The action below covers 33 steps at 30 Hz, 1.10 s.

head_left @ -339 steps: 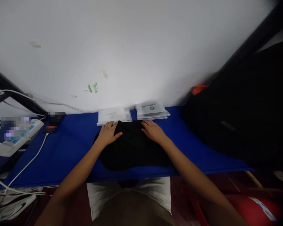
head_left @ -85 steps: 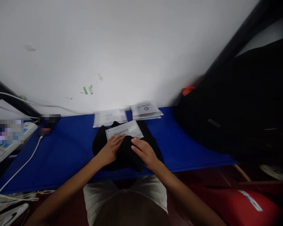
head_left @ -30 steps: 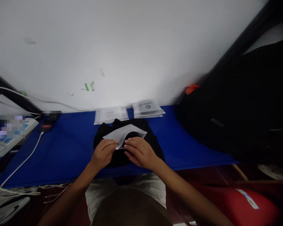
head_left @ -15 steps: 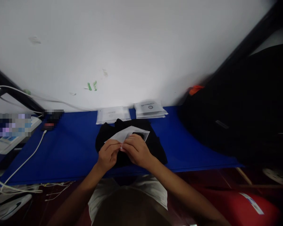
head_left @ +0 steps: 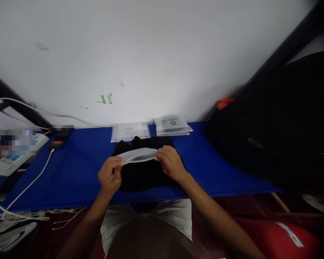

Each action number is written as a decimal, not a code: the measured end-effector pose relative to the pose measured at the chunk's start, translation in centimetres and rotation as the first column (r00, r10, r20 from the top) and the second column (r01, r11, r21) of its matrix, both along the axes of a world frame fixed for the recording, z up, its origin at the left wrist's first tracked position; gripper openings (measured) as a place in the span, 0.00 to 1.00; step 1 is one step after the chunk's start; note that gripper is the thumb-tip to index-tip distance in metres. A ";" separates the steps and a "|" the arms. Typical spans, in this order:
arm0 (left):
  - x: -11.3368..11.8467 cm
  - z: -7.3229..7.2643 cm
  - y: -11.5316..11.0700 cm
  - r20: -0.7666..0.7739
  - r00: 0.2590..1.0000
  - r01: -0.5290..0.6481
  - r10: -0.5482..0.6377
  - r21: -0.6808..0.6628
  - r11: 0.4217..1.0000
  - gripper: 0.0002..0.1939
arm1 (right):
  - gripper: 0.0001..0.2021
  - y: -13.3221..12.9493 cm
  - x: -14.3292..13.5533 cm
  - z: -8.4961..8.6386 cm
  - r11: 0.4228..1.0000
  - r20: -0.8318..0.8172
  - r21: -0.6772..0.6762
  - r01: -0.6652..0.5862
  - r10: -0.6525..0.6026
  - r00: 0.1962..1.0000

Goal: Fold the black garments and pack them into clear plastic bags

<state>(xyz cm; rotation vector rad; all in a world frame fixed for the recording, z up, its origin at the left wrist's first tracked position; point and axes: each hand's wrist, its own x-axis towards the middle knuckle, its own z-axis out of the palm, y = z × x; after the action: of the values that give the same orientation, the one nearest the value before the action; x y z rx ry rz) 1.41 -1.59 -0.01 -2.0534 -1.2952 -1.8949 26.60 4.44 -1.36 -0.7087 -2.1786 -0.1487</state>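
A frosted plastic bag [head_left: 139,155] is held between both hands above a pile of black cloth [head_left: 148,178]. My left hand [head_left: 111,174] pinches the bag's left end, thumb against fingers. At its right end, my right hand [head_left: 170,162] is closed on the bag too. The side toward me appears slightly parted, so the bag bows in the middle. Beneath, the black cloth lies bunched on the blue table cover [head_left: 86,172]. Whatever is inside the bag cannot be made out.
Behind the cloth lie flat frosted bags [head_left: 130,131] and a printed stack of bags [head_left: 173,125], near the white wall. A white cable [head_left: 35,187] runs along the left beside a white device [head_left: 40,141]. A large black mass [head_left: 280,126] covers the right side.
My hands have moved apart from the bag's middle to its two ends. The bag is now stretched sideways and narrower from front to back.
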 end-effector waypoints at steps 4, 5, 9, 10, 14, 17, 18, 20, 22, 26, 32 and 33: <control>-1.0 0.5 -0.2 0.046 0.999 -0.001 0.001 -0.001 1.000 0.04 | 0.06 0.9 2.6 -0.5 0.995 0.011 -0.066 0.072 -0.072 0.997; -1.0 0.5 -0.3 0.042 0.998 0.045 -0.044 -0.014 0.999 0.04 | 0.06 0.9 2.9 -0.5 0.993 0.017 -0.096 0.074 -0.073 0.997; -0.1 -0.1 -0.9 0.082 0.971 0.232 -0.224 -0.102 0.967 0.06 | 0.09 0.1 2.5 -0.2 0.975 0.080 -0.214 0.057 -0.041 0.996; 0.2 -0.2 -1.1 0.094 0.963 0.263 -0.253 -0.111 0.958 0.06 | 0.12 -0.2 2.1 -0.1 0.972 0.118 -0.231 0.044 -0.017 0.993; 0.8 -0.6 -1.5 0.097 0.940 0.339 -0.328 -0.125 0.932 0.06 | 0.25 -0.7 -0.5 0.6 0.959 0.285 -0.282 -0.027 0.110 0.952; 0.5 -0.4 -1.6 0.055 0.949 0.315 -0.311 -0.140 0.939 0.06 | 0.28 -0.4 -1.9 0.7 0.952 0.359 -0.304 -0.042 0.155 0.920; 0.3 -0.4 -1.6 0.029 0.962 0.273 -0.272 -0.143 0.951 0.05 | 0.28 -0.3 -2.1 0.8 0.950 0.374 -0.309 -0.048 0.168 0.912; -0.3 -0.5 -1.7 -0.027 0.989 0.137 -0.143 -0.146 0.980 0.05 | 0.28 0.1 -1.9 1.1 0.952 0.384 -0.300 -0.059 0.177 0.906; -1.0 -0.8 -1.8 -0.061 0.998 -0.008 -0.002 -0.163 0.987 0.12 | 0.28 0.9 -1.0 1.8 0.964 0.369 -0.261 -0.051 0.149 0.917; -2.2 -2.1 -2.5 -0.189 0.981 -0.011 -0.051 -0.312 0.950 0.13 | 0.31 4.4 2.2 3.9 0.988 0.331 -0.106 0.113 -0.072 0.941; -3.3 -3.6 -3.4 -0.420 0.816 0.115 -0.396 -0.553 0.825 0.10 | 0.28 12.1 6.8 4.0 0.864 0.414 0.065 0.500 -0.479 0.774; -3.4 -3.7 -3.5 -0.429 0.807 0.105 -0.406 -0.572 0.813 0.11 | 0.27 13.0 7.3 3.4 0.839 0.456 0.065 0.540 -0.506 0.732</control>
<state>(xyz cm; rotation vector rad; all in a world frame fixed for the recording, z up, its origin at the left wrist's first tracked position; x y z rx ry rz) -2.04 -5.05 -3.71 -2.8834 -1.5280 -0.9079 33.87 17.46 2.06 -1.4514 -2.3638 -0.5890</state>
